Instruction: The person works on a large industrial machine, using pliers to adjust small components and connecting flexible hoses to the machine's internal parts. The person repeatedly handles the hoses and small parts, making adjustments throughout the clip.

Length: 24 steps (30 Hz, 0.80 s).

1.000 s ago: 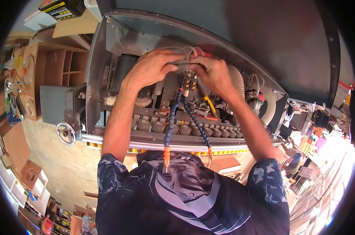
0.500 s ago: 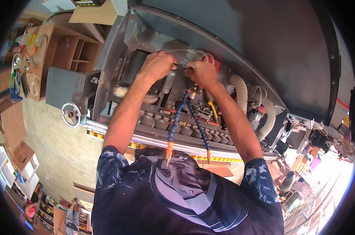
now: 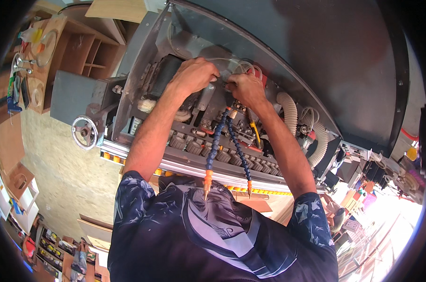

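Both my arms reach into the open bay of a dark grey machine (image 3: 222, 165). My left hand (image 3: 195, 76) is curled closed above a grey cylinder (image 3: 205, 97), beside a black motor-like block (image 3: 165, 75). Whatever its fingertips grip is too small or hidden to make out. A short gap to the right, my right hand (image 3: 248, 89) is closed too, thumb against fingers, in front of a red part (image 3: 261, 78) and looped clear tubing (image 3: 243, 67). What lies in its pinch is hidden. Below the hands are two blue segmented hoses (image 3: 214, 145) with orange nozzles and a yellow-handled tool (image 3: 255, 134).
A raised dark lid (image 3: 335, 61) stands behind the bay. Ribbed pale hoses (image 3: 320, 145) curve at the right. A row of dark rollers (image 3: 194, 146) runs along the near side. At left are a handwheel (image 3: 85, 132) and wooden shelving (image 3: 88, 51). Other people are at the lower left.
The view has shifted slightly. My right hand has drawn a little down and right, widening the gap to my left hand. Both hands stay closed over the same area.
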Tool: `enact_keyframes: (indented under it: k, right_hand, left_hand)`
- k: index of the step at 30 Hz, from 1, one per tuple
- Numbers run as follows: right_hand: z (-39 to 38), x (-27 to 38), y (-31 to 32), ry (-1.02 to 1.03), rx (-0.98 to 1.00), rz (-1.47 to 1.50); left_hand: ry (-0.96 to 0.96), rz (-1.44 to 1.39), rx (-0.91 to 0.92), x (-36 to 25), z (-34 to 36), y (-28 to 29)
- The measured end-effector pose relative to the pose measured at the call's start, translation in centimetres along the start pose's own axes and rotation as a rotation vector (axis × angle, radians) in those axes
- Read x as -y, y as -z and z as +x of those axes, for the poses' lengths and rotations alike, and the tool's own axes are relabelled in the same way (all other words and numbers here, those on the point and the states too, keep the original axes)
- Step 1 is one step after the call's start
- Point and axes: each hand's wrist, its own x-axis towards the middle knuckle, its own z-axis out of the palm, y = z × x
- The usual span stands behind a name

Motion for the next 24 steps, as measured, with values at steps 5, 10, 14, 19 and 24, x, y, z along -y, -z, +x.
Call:
enact_keyframes:
  k: [5,10,14,19,24]
  right_hand:
    - [0.0,-0.1,-0.1,-0.009,0.018,0.0]
    - [-1.0,1.1,1.8,-0.078,-0.067,-0.031]
    - [-3.4,2.6,5.5,-0.058,-0.205,-0.022]
    - [-4.5,2.2,4.0,0.08,-0.205,-0.244]
    - [-4.5,1.9,2.5,0.126,-0.246,-0.251]
  left_hand:
    - [0.013,0.0,-0.044,0.1,-0.1,-0.5]
    - [0.025,-0.029,-0.029,-0.2,0.3,0.2]
    - [-0.018,-0.116,0.053,-1.2,0.4,0.5]
    - [0.026,0.052,0.089,-1.5,0.7,-3.0]
    - [0.063,0.022,0.132,-1.5,0.8,-3.2]
